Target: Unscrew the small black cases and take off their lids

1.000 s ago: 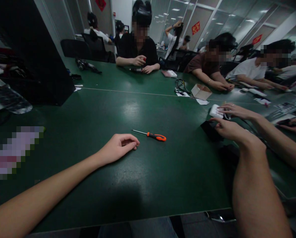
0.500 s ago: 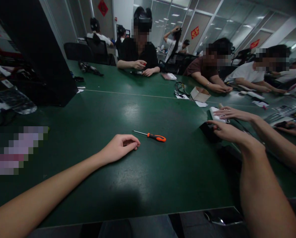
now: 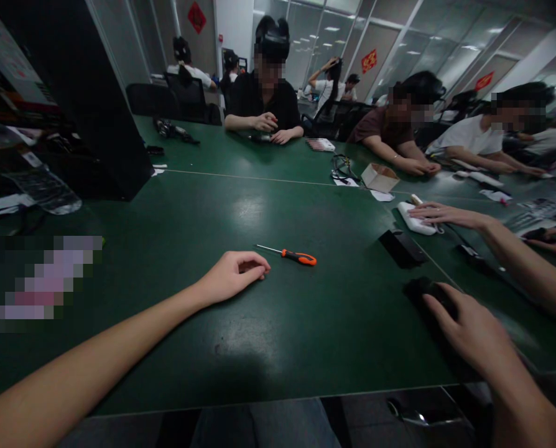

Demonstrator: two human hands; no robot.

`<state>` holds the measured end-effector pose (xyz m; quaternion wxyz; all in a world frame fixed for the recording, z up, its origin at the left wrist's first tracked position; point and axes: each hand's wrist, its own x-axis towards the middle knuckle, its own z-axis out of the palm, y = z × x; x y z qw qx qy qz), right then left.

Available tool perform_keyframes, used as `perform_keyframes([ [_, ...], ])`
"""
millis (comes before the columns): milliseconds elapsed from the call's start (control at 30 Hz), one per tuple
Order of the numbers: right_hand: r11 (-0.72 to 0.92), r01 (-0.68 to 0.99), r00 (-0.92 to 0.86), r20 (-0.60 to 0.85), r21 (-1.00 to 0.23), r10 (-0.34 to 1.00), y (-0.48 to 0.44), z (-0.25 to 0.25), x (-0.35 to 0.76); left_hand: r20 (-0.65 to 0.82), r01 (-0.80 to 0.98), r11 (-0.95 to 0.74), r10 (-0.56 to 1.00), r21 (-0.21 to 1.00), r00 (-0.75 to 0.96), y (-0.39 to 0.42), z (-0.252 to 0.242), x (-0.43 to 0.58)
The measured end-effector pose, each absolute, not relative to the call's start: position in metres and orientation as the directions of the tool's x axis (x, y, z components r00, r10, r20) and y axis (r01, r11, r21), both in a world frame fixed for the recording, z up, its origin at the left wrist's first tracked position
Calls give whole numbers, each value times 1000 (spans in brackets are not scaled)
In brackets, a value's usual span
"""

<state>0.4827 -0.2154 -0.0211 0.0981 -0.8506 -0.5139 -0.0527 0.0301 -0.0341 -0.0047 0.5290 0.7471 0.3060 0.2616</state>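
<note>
My left hand (image 3: 236,275) rests on its side on the green table (image 3: 315,336), loosely curled, with a gap between thumb and fingers and nothing visible inside. Just beyond its fingertips lies a screwdriver (image 3: 298,257) with an orange and black handle, its thin metal shaft pointing left. At the right, my right hand (image 3: 469,320) is low over the table, thumb and forefinger apart. Darkness under its palm hides the other fingers; no held object can be made out there. A black box (image 3: 402,249) stands just past this hand, apart from it.
On the right, another person's hand (image 3: 439,213) lies on a white device (image 3: 415,218). Farther back are an open cardboard box (image 3: 379,177) and coiled cables (image 3: 342,167). A black pillar (image 3: 86,106) rises at the left. Across the table sits a person (image 3: 266,93) in black.
My right hand has left the black box and drawn back toward me. The black box now shows uncovered. My left hand and the screwdriver stay put; the view has shifted slightly.
</note>
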Motion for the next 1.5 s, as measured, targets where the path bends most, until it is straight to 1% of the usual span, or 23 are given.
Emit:
perform_keyframes([
  [67,-343,912,390,214,-225,896,-213,-22,443,78,173,-266,724,948,685,-35,-4,30],
  [133,-153,922,256,264,-357,930,-203,-16,397,101,165,-299,705,940,702,-38,-2,29],
  [167,-46,909,167,262,-414,950,-196,-12,374,118,160,-324,691,932,713,-39,-1,28],
  [233,143,863,-15,260,-484,966,-180,0,336,159,146,-380,664,913,731,-41,1,27],
  [267,201,844,-63,281,-498,958,-172,6,322,179,141,-408,651,902,738,-42,2,26],
  [333,254,837,-98,324,-485,941,-158,19,307,212,140,-459,632,878,745,-42,4,26],
  [400,271,850,-115,342,-453,933,-146,29,305,225,156,-488,633,859,741,-39,6,26],
  [567,309,871,-222,256,-382,941,-119,39,318,127,263,-419,702,869,700,-31,6,25],
  [633,325,877,-264,210,-353,941,-108,33,318,177,234,-474,673,849,718,-30,6,24],
  [700,343,878,-307,157,-334,939,-97,22,315,258,172,-574,590,801,765,-31,5,22],
  [767,361,874,-344,111,-324,932,-87,12,310,305,126,-647,511,752,803,-33,4,21],
  [800,374,869,-363,94,-325,927,-84,10,309,312,122,-665,494,737,812,-33,3,20],
  [867,403,844,-401,82,-355,912,-80,13,309,311,145,-670,512,728,801,-35,2,21],
  [933,419,811,-397,144,-408,907,-79,29,313,302,205,-649,580,733,757,-37,2,23],
  [1000,417,798,-329,264,-435,906,-80,56,318,295,283,-609,673,741,678,-39,2,26],
  [1067,413,812,-270,362,-413,892,-80,87,320,289,336,-569,740,750,607,-40,1,29],
  [1100,420,819,-271,383,-390,883,-79,102,318,290,346,-558,757,754,586,-41,0,30],
  [1200,485,821,-362,382,-300,850,-73,137,305,292,355,-554,765,753,574,-43,-1,32],
  [1267,531,809,-415,395,-253,819,-66,147,291,281,372,-550,770,748,573,-43,-2,32],
  [1367,566,795,-439,438,-218,784,-57,148,272,265,386,-540,776,748,572,-44,-2,32],
  [1500,594,783,-483,421,-185,768,-49,140,262,276,377,-544,775,750,569,-45,-1,32],
])
